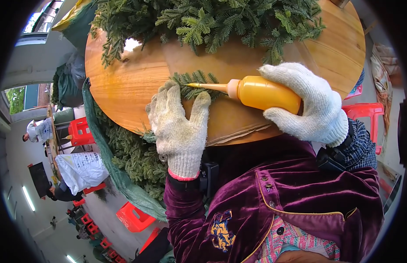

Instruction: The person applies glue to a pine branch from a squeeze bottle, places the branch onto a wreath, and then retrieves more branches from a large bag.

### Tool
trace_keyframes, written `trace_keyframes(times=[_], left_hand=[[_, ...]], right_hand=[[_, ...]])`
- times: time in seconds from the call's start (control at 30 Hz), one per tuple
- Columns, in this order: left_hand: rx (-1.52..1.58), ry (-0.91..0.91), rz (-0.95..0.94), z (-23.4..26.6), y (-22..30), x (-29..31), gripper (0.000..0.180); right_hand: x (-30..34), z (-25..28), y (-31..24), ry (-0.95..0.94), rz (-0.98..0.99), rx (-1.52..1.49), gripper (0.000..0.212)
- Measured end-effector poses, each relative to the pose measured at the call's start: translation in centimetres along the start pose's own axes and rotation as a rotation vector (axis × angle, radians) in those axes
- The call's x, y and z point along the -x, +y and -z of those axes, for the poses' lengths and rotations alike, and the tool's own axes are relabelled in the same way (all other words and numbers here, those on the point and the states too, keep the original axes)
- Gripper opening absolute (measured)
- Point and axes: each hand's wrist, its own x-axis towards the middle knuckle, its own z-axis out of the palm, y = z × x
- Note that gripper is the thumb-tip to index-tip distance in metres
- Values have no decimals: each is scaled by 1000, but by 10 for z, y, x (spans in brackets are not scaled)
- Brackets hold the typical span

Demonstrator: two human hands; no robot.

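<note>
My right hand (309, 100), in a white knit glove, is wrapped round a yellow squeeze bottle (268, 94). The bottle lies nearly level, and its long thin nozzle (207, 86) points left over a small green fir sprig (193, 79). Also gloved, my left hand (179, 125) rests flat on the table's near side with its thumb spread from the fingers. Its fingertips meet the sprig's left end, and the thumb tip is just below the sprig. Whether the nozzle touches the needles I cannot tell.
A large pile of fir branches (207, 22) covers the far side of the round wooden table (124, 96). Left of my lap, a green sack (96, 127) holds more branches (137, 153). Red stools (135, 217) stand on both sides. A white sack (80, 170) and other people are farther left.
</note>
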Motion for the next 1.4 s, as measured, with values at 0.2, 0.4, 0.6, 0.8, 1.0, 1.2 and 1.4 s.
trace_keyframes(times=[0.2,0.4,0.6,0.8,1.0,1.2,1.4], left_hand=[[10,-19,-9,0,1,-2,63],[11,-23,1,2,3,-1,63],[-10,-28,7,4,8,-2,64],[-32,-13,-7,3,6,1,67],[-15,-18,-5,2,6,-1,68],[-25,6,-37,2,4,0,65],[-6,13,-71,2,4,-1,62]], right_hand=[[-10,10,-17,-46,40,168,61],[-18,17,-23,-84,67,216,60],[-20,21,-27,-85,64,219,60],[-17,20,-24,-61,57,198,60],[-13,27,-26,-73,29,234,60],[-8,30,-30,-69,2,209,60],[-4,32,-30,-69,-38,216,61]])
